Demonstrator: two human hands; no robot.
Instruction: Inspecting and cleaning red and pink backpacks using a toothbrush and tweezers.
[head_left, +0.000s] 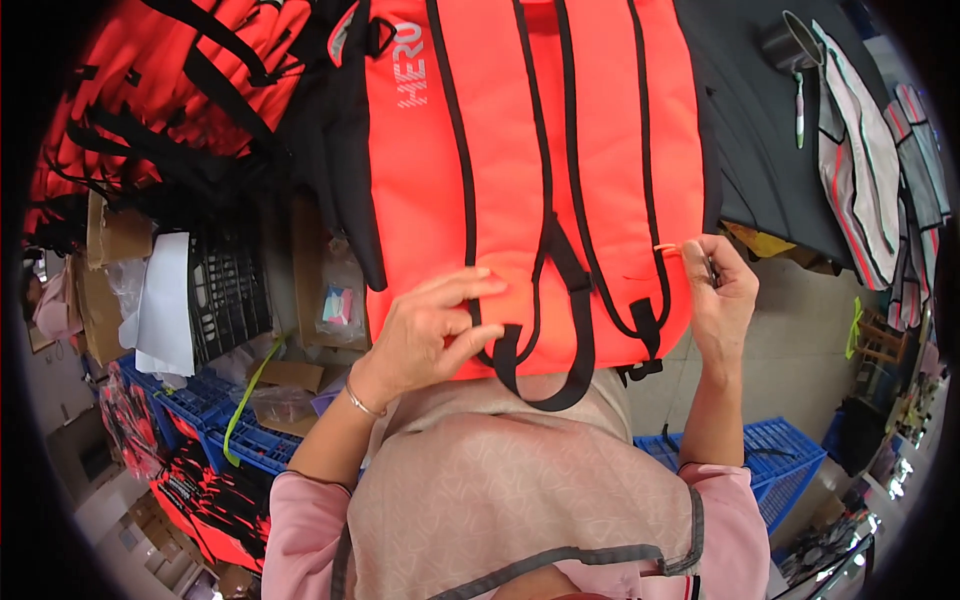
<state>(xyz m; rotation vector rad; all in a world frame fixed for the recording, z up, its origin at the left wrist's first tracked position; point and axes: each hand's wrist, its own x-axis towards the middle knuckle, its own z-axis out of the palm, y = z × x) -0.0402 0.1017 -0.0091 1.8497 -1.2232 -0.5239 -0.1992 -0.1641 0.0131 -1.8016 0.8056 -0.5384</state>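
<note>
Backpack is basically a whole bag already, from what shows. It lies strap side up on the dark tabletop, right in front of the person, with its lower end close to the apron. Left strap and right strap are both on, edged in black, and the black webbing at the bottom droops in a loop over the lower edge. There's also a black buckle down below the right strap. So the big sewing looks done, judging from this side only.

What's left seems to be small stuff. Right hand has a narrow grip on a thin orange strand at the outer edge of the right strap. Something dark shows between those fingers too, too small to tell what. A short dark line on that same strap looks like a loose thread, not dealt with yet. Left hand has a wider grip, thumb and fingers apart over the lower end of the left strap, not clearly pinching anything. Front and inside are hidden, so no telling how finished those are.
</note>
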